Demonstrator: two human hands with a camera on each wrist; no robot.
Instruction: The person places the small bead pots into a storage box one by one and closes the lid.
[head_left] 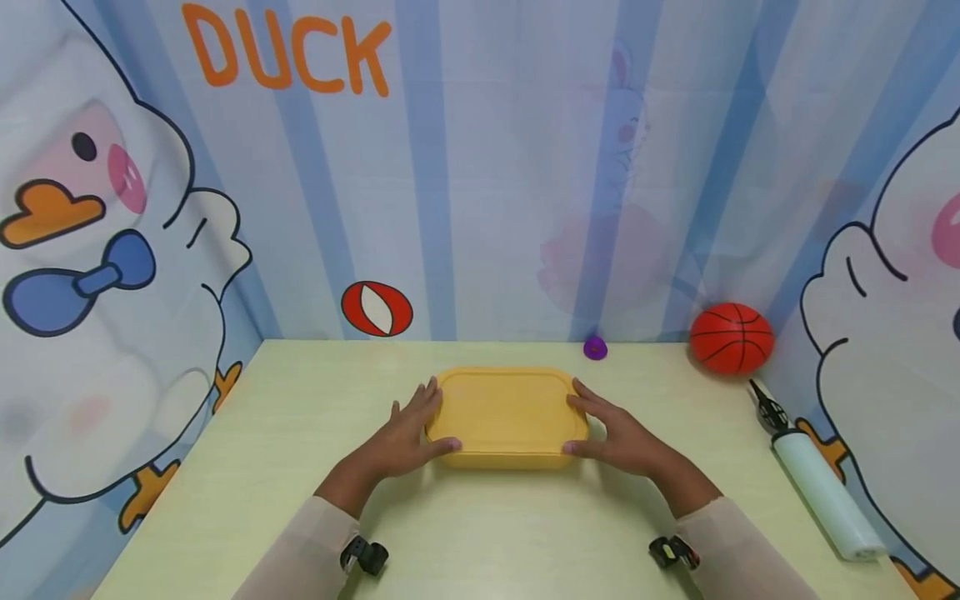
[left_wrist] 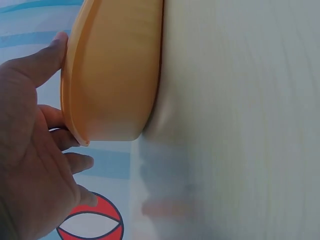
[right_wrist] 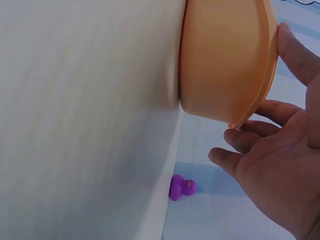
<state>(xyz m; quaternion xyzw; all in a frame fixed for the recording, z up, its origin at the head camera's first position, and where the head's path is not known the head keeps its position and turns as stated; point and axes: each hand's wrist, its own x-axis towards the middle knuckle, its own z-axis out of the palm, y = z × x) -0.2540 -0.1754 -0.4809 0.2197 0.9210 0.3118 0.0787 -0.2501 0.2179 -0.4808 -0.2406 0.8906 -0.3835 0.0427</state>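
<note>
A yellow lidded plastic food container [head_left: 510, 417] rests on the table between both hands, its lid lying on top. At its left end, my left hand [head_left: 408, 437] grips the lid's rim, thumb over the near corner and fingers along the side. My right hand [head_left: 611, 429] holds the opposite end the same way. In the left wrist view, the thumb and fingers touch the lid's rim [left_wrist: 72, 100], above the container's side wall [left_wrist: 120, 75]. The right wrist view shows the other end of the container [right_wrist: 220, 60] and its overhanging rim. What the container holds is hidden.
Behind the container, a small purple rubber duck [right_wrist: 180, 187] sits at the table's back edge. A red toy basketball [head_left: 731, 339] stands at the back right. A hand pump [head_left: 825, 492] with a pale barrel lies along the right edge. A printed curtain [head_left: 510, 167] encloses the table [head_left: 300, 425].
</note>
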